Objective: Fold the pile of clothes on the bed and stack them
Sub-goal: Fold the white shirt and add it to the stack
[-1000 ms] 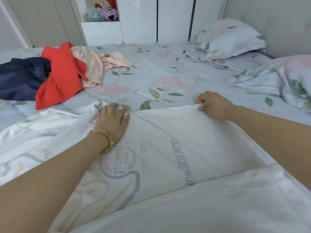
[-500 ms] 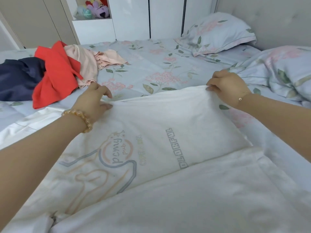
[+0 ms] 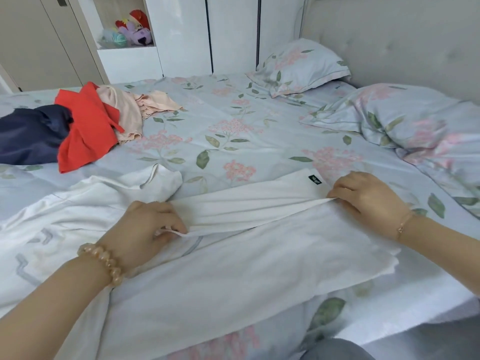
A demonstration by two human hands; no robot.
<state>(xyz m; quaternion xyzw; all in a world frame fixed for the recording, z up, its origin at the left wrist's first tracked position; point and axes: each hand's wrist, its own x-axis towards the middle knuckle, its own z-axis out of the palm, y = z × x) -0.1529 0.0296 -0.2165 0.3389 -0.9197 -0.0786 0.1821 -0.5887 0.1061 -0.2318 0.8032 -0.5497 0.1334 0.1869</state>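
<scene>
A large white cotton T-shirt with a pale grey and peach print (image 3: 233, 268) is lying spread across the near part of the bed covered in a light blue floral sheet (image 3: 233, 113), with its far edge doubled over toward the viewer. The left hand (image 3: 148, 224), wearing a bracelet of amber beads (image 3: 104, 263), is pinching that folded edge between curled fingers and thumb. The right hand (image 3: 368, 196), with a thin gold chain at the wrist, is gripping the same edge further along, fingers curled over the cloth, just beside a small dark label (image 3: 315, 180) sewn on the shirt. The fabric between the two hands is stretching in a taut ridge.

Well apart, at the far left of the bed, the unfolded pile is lying in a heap: a dark navy garment (image 3: 28, 133), a bright red garment (image 3: 85, 131) overlapping it, and a pale peach garment (image 3: 130, 113) touching the red one.

Two floral pillows (image 3: 298, 66) are resting near the padded headboard on the right. Behind the bed, an open niche in the white wardrobe (image 3: 124, 29) is holding several plush toys (image 3: 132, 29), red, purple and teal, crowded together on its shelf.
</scene>
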